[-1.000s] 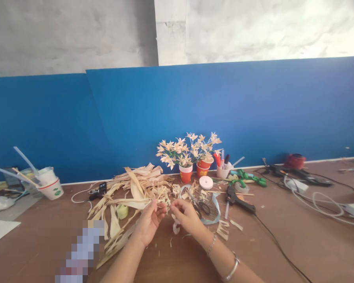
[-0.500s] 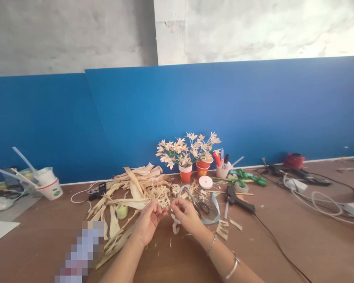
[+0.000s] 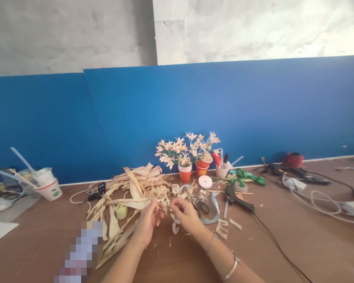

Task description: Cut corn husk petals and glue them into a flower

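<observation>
**Right in the middle of the mess**

So my left hand (image 3: 149,224) and right hand (image 3: 183,214) are up close at the near middle of the table (image 3: 271,251), fingertips facing each other, just a small gap between. Left one's got its fingers loosely curled in, thumb up. Right one has thumb and fingers bunched like a pinch. Honestly can't tell if either is gripping anything; whatever might be in there is too small to see.

The dry husks (image 3: 135,190) are in a big heap to the left and far side of my left hand, with a yellow-green roll (image 3: 122,212) sitting among them. A curly pale scrap (image 3: 175,226) shows just beside my right hand, on its left.

Past my right hand there's scissors (image 3: 205,207) and a loop of blue ribbon (image 3: 215,208), then a glue gun (image 3: 239,201) lying further right, cord trailing toward the near edge. White roll (image 3: 201,182) is a bit farther back. At the far side, pale flowers (image 3: 179,147) stand in a red cup (image 3: 185,176), against a blue panel (image 3: 238,106).
</observation>
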### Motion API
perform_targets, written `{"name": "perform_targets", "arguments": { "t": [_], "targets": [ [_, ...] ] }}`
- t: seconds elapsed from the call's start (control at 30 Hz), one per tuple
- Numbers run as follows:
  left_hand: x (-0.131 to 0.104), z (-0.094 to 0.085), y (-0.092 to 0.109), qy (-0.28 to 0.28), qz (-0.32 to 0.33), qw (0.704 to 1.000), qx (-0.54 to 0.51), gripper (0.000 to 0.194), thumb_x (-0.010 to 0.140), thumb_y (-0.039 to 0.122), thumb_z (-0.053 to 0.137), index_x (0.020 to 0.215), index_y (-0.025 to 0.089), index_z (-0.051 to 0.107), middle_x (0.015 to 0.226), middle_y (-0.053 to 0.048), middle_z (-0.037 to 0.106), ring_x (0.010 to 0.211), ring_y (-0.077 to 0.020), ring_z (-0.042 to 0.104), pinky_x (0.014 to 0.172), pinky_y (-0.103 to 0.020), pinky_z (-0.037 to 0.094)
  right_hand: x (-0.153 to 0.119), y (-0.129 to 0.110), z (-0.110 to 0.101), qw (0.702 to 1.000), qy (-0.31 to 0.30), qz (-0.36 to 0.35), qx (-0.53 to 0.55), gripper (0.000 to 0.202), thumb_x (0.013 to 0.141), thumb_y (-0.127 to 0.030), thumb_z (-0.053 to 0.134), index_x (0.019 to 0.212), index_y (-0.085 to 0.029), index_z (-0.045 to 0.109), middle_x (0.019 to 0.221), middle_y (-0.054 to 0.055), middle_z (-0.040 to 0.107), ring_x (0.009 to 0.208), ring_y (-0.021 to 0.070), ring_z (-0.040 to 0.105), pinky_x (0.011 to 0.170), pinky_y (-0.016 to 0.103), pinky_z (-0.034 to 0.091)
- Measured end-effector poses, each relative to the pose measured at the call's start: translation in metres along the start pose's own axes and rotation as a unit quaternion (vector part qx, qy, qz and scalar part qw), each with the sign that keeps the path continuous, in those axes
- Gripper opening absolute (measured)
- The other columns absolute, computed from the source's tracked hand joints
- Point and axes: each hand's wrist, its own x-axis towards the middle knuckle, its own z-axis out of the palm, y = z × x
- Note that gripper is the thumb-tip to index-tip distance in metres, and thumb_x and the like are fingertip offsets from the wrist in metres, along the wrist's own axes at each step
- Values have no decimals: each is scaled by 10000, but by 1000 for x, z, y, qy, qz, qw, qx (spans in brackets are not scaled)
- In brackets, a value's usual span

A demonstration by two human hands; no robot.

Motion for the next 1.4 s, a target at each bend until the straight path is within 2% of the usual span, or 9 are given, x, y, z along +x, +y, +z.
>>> {"name": "perform_targets", "arguments": {
  "t": [0.07,0.17,0.27,0.37,0.5,0.73,0.97,1.27,1.4],
  "targets": [
    [0,-2,-1,99,64,985,124,345,747,510,577,795,170,547,605,37,529,460,-91,474,381,-185,286,0,-1,0,1000,2,4,0,241,805,-403,506,733,-173,504,557,-46,432,481,79,395,459,191,317],
    [-3,-6,1,229,230,896,304,356,748,411,601,1023,188,557,791,-20,609,641,-163,579,540,-264,444,1,-1,-1,1000,6,1,-3,251,804,-409,510,727,-170,503,572,-40,442,503,84,404,476,196,327],
    [-7,-6,4,166,361,826,400,238,786,305,555,988,196,615,1055,-93,625,865,-213,606,760,-345,484,1,0,-2,1000,0,-8,-3,259,811,-414,505,727,-169,502,581,-38,444,517,89,405,491,202,328],
    [-8,-2,-2,64,310,850,420,213,809,268,519,963,185,641,988,-89,666,563,-136,593,599,-297,513,1,1,-3,999,-10,-27,-20,247,830,-395,490,736,-168,512,591,-38,447,527,93,408,508,206,332],
    [-5,2,-15,-7,204,904,375,219,817,285,501,935,172,647,721,-39,691,473,-142,610,482,-253,505,1,2,-3,998,-13,-42,-54,210,851,-344,466,758,-167,530,620,-28,487,552,99,444,527,206,352],
    [-2,0,-18,16,201,919,339,173,789,298,526,813,175,646,718,-38,701,619,-185,670,584,-282,552,-3,-5,-2,968,78,-130,-198,105,805,-195,505,887,-187,568,956,50,587,624,113,535,610,231,441],
    [-7,5,-10,10,248,893,376,167,778,247,532,780,211,695,735,-44,707,652,-192,645,640,-283,509,-6,-4,-2,950,80,-178,-244,102,782,-138,512,803,-204,587,1133,92,531,1048,204,549,861,290,441],
    [-8,7,-9,13,249,892,378,163,774,243,548,777,214,709,741,-49,710,662,-199,644,663,-295,505,-4,-5,2,972,82,-135,-173,68,722,-131,534,722,-185,576,1061,87,554,869,183,566,733,275,453],
    [-7,8,-11,12,199,922,331,164,786,262,535,778,187,681,738,-58,704,671,-205,655,655,-307,524,0,-4,3,990,80,-70,-91,70,724,-163,541,656,-166,561,972,78,580,709,140,546,624,250,433]
  ]
}}
